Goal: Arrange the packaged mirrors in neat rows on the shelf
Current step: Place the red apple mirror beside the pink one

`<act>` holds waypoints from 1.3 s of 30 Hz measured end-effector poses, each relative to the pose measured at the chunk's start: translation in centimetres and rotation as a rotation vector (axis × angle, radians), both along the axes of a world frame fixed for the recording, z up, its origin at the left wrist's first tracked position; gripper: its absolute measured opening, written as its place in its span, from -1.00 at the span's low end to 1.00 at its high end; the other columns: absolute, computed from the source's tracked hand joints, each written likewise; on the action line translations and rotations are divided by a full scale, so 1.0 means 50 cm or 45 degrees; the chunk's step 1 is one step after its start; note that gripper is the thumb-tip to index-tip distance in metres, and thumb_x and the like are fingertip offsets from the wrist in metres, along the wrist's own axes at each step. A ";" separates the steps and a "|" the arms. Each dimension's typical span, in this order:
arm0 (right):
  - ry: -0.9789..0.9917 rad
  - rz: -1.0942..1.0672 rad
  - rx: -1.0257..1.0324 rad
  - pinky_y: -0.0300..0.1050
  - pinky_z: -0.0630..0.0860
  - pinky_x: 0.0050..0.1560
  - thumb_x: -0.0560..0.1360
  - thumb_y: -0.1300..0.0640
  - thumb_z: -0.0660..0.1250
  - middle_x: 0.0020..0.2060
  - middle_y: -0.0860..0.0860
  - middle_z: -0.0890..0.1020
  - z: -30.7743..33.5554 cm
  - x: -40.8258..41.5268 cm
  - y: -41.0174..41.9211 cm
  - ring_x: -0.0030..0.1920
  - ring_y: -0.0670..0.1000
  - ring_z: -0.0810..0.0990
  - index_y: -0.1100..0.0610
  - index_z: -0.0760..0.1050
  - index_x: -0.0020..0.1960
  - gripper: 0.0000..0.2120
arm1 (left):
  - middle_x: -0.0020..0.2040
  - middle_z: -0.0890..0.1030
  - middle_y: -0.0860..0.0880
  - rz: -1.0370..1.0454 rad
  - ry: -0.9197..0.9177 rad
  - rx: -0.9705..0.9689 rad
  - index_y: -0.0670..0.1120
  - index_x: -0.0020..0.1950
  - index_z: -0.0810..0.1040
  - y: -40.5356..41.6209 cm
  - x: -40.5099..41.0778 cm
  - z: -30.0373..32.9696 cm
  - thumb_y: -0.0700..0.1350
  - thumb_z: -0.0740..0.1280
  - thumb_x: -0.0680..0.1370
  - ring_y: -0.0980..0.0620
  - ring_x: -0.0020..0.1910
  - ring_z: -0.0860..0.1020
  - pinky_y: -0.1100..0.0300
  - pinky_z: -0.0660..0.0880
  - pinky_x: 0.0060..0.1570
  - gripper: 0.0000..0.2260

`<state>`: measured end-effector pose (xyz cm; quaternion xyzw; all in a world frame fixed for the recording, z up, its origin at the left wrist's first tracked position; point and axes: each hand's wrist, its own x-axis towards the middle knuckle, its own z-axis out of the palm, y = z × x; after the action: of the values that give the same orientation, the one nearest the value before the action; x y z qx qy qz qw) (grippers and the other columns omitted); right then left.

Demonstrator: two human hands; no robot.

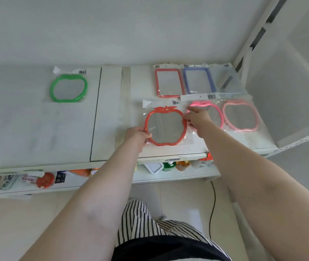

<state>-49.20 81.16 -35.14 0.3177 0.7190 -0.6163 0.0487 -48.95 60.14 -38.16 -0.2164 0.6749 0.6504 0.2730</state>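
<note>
Both hands on the orange apple mirror (164, 125) at the shelf (37, 129) front, left hand (137, 136) pinching its lower-left frame, right hand (197, 117) fingers closed on its right edge, probably squaring it beside the pink apple mirror (216, 113) to extend the front row; green apple mirror (68, 87) sits well apart, unplaced.

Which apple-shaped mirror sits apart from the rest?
The green apple mirror, alone on the left shelf panel. The orange-red apple mirror, held by both hands, and the two pink ones cluster on the right panel.
</note>
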 end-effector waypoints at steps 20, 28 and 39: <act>0.109 0.178 0.239 -0.10 0.49 0.27 0.46 0.50 0.20 0.34 0.10 0.48 -0.046 -0.083 0.056 0.27 0.03 0.50 0.15 0.36 0.42 -0.43 | 0.01 0.68 -0.13 -0.040 0.305 -0.692 -0.16 0.05 0.61 0.080 -0.069 -0.026 -0.22 0.43 0.43 -0.12 -0.02 0.63 0.18 0.48 -0.09 -0.80; 0.026 0.218 0.768 0.03 0.49 0.18 0.34 0.06 0.50 0.06 0.05 0.62 -0.098 -0.015 0.041 0.15 0.16 0.53 0.00 0.54 0.23 -0.54 | 0.10 0.62 -0.11 -0.131 0.382 -0.898 -0.13 0.16 0.49 0.082 -0.054 -0.024 -0.13 0.43 0.44 -0.11 0.11 0.58 0.15 0.45 -0.06 -0.68; -0.093 0.220 0.984 0.04 0.28 0.31 0.36 0.01 0.47 0.23 0.10 0.44 -0.106 -0.001 0.014 0.29 0.17 0.33 -0.01 0.45 0.30 -0.47 | 0.07 0.46 -0.09 -0.221 0.495 -0.928 0.01 0.19 0.53 0.090 -0.050 -0.042 -0.11 0.46 0.41 -0.05 -0.15 0.51 0.15 0.48 -0.02 -0.63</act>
<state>-49.24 81.84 -40.44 0.2729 0.9197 -0.2823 0.0028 -51.45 64.63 -40.27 -0.1147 0.9155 0.3725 0.1000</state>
